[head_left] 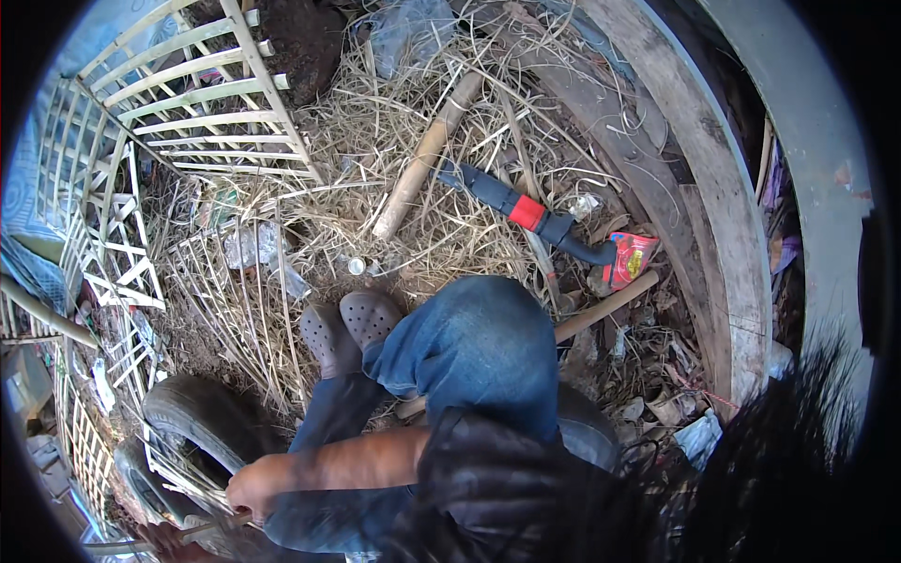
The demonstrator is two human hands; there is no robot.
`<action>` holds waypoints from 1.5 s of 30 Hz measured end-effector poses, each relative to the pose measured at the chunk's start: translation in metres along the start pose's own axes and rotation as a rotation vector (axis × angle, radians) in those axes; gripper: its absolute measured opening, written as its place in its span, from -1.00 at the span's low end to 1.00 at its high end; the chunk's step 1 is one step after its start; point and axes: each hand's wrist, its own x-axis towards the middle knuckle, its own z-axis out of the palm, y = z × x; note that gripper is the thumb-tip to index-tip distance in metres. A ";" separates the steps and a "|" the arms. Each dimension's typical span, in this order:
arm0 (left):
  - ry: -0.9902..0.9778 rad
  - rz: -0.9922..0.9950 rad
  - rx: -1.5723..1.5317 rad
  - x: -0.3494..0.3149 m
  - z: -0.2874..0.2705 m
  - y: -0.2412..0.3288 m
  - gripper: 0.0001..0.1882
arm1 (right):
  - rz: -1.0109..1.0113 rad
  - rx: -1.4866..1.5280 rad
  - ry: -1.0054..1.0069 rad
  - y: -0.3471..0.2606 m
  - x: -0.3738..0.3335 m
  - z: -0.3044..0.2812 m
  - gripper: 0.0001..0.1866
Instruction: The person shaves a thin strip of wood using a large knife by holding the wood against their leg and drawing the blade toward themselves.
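Note:
My right hand point(251, 488) reaches across my body to the lower left, fingers closed round a thin bamboo strip point(202, 531). My left hand point(169, 542) shows only partly at the bottom edge and seems to grip the same strip. Both hands are beside an old tyre point(206, 418) and the edge of a woven bamboo lattice point(160, 469). My knees in blue jeans point(479, 338) and grey clogs point(347, 328) fill the middle.
A sheathed black blade with a red band point(526, 211) lies on dry straw beside a thick bamboo piece point(427, 155). A red packet point(631, 260) and a wooden stick point(605, 305) lie right of my knee. White lattice panels point(188, 94) stand at the upper left, a wooden beam point(723, 216) at the right.

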 end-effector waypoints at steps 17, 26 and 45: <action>-0.489 -0.395 -0.570 -0.037 0.207 -0.055 0.29 | 1.264 -0.806 1.247 0.032 -0.448 -0.369 -0.82; -0.490 -0.539 -0.828 -0.048 0.250 -0.076 0.38 | 1.541 -0.968 1.311 0.139 -0.493 -0.314 -0.71; -0.362 -0.544 -0.769 -0.055 0.232 -0.114 0.30 | 1.462 -1.253 1.359 0.057 -0.489 -0.313 -0.68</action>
